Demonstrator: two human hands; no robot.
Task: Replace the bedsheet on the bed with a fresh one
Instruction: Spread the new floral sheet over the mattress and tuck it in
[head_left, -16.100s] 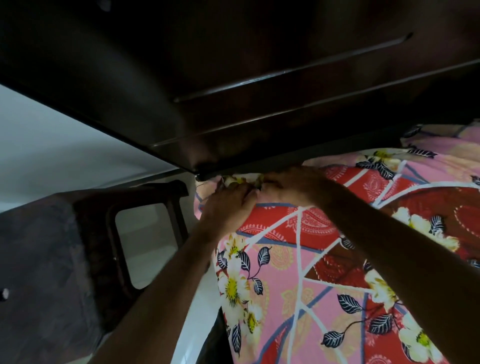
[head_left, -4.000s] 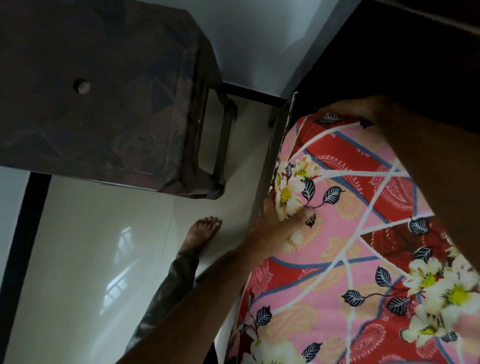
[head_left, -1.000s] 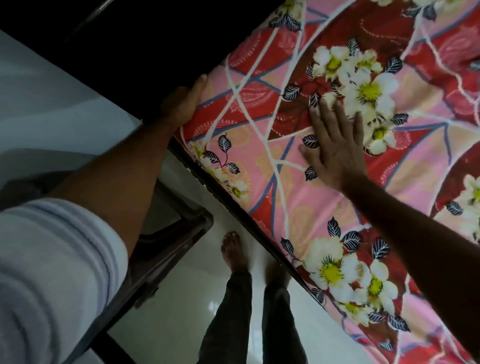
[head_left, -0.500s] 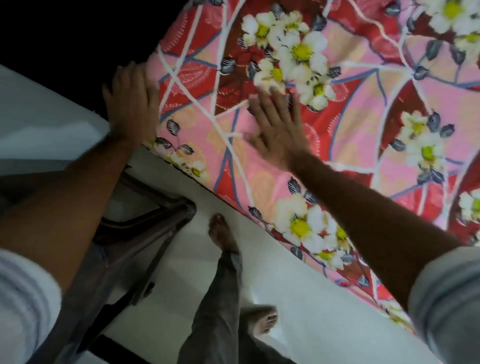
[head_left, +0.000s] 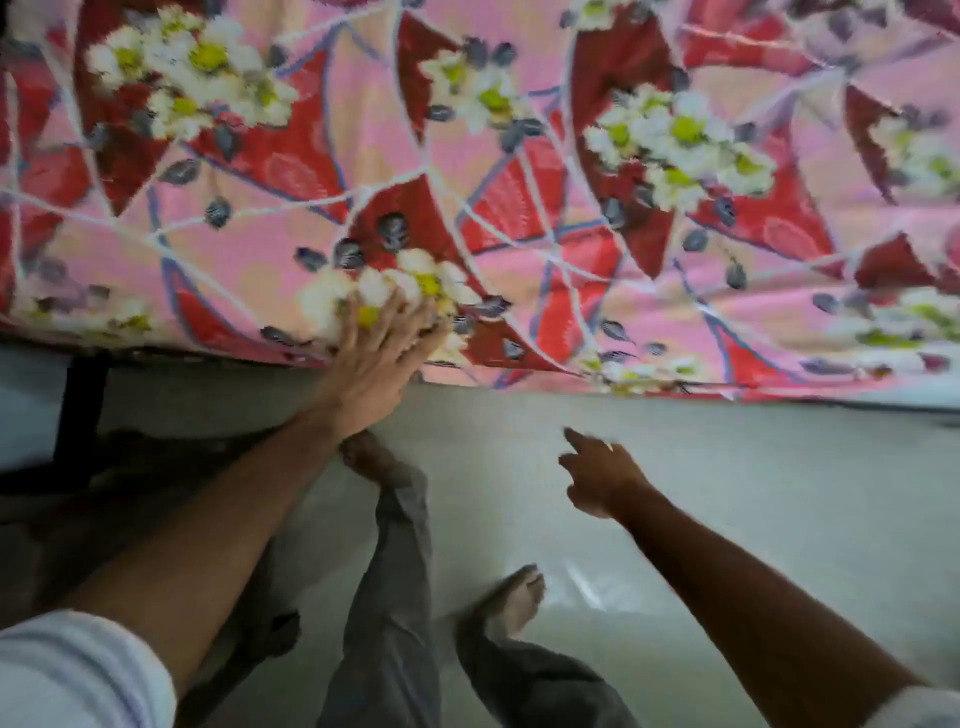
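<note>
A pink and red floral bedsheet (head_left: 519, 171) covers the bed across the whole upper part of the head view, and its lower edge hangs along the bed's side. My left hand (head_left: 382, 348) lies flat on the sheet near that edge, fingers straight and spread over a white flower print. My right hand (head_left: 597, 475) hangs in the air over the floor, away from the sheet, with its fingers loose and nothing in it. The picture is blurred by motion.
Pale glossy floor tiles (head_left: 727, 493) run along the bed's side. My legs in grey trousers (head_left: 395, 597) and bare feet stand close to the bed. A dark piece of furniture (head_left: 78, 415) sits at the left, by the bed's corner.
My view has swung along the bed's side. My right hand has lifted off the sheet and dropped back over the floor. My left hand has slid to the sheet's lower edge.
</note>
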